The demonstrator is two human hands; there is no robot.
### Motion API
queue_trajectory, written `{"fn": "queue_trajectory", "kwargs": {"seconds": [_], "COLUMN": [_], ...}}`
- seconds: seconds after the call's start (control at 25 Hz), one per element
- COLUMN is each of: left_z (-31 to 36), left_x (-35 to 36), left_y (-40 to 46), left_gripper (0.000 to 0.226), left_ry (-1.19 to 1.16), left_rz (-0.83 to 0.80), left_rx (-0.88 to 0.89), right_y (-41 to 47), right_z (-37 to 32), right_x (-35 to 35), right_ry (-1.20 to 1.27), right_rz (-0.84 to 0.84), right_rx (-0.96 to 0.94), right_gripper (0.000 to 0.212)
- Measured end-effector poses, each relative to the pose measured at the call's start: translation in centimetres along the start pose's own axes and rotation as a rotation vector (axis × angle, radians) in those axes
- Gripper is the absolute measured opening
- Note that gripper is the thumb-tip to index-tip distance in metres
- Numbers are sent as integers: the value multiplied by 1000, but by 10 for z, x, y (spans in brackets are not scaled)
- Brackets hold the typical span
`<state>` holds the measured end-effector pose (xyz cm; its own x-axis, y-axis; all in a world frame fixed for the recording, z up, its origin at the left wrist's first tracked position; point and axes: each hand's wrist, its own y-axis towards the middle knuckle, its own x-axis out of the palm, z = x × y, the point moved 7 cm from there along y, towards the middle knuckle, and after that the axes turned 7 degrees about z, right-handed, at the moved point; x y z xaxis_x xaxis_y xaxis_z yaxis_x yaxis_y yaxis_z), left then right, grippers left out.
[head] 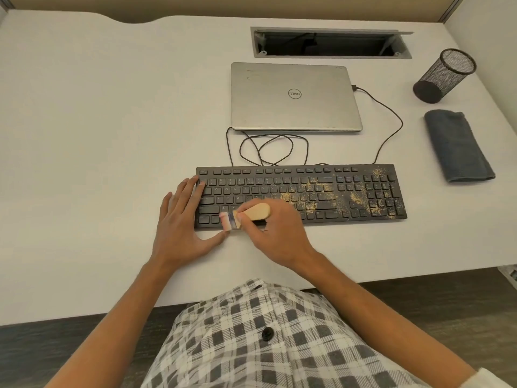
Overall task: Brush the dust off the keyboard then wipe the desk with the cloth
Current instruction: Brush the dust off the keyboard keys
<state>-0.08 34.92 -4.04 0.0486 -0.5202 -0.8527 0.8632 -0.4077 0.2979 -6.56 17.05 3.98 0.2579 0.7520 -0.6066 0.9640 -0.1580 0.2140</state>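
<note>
Currently my right hand (275,236) is gripping the brush (246,215) over the keyboard (300,196), near its front-left corner; my left hand (183,219) is lying flat, fingers released, steadying that end. Dust (316,196) is sitting rightward, so I am planning short strokes that way. Cloth (457,145) is lying right of the keyboard.

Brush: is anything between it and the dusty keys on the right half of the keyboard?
Nothing visible. The brush, held by the right hand, sits at the keyboard's front left; only open keys lie between it and the dust.
</note>
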Motion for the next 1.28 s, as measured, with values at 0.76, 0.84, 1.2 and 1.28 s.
{"fn": "queue_trajectory", "kwargs": {"seconds": [0.76, 0.84, 1.2, 1.28], "left_z": [29, 49, 89, 88], "left_x": [4, 12, 46, 48], "left_y": [10, 16, 23, 23], "left_gripper": [95, 94, 115, 117], "left_ry": [89, 86, 121, 130], "left_rz": [63, 61, -77, -85], "left_rx": [53, 110, 158, 158], "right_y": [-26, -26, -36, -37], "right_z": [52, 57, 74, 74], "right_x": [-89, -92, -104, -108], "right_ry": [225, 309, 486, 464], "right_rz": [397, 429, 462, 469], "right_rx": [304, 346, 486, 472], "right_gripper": [9, 9, 18, 15]}}
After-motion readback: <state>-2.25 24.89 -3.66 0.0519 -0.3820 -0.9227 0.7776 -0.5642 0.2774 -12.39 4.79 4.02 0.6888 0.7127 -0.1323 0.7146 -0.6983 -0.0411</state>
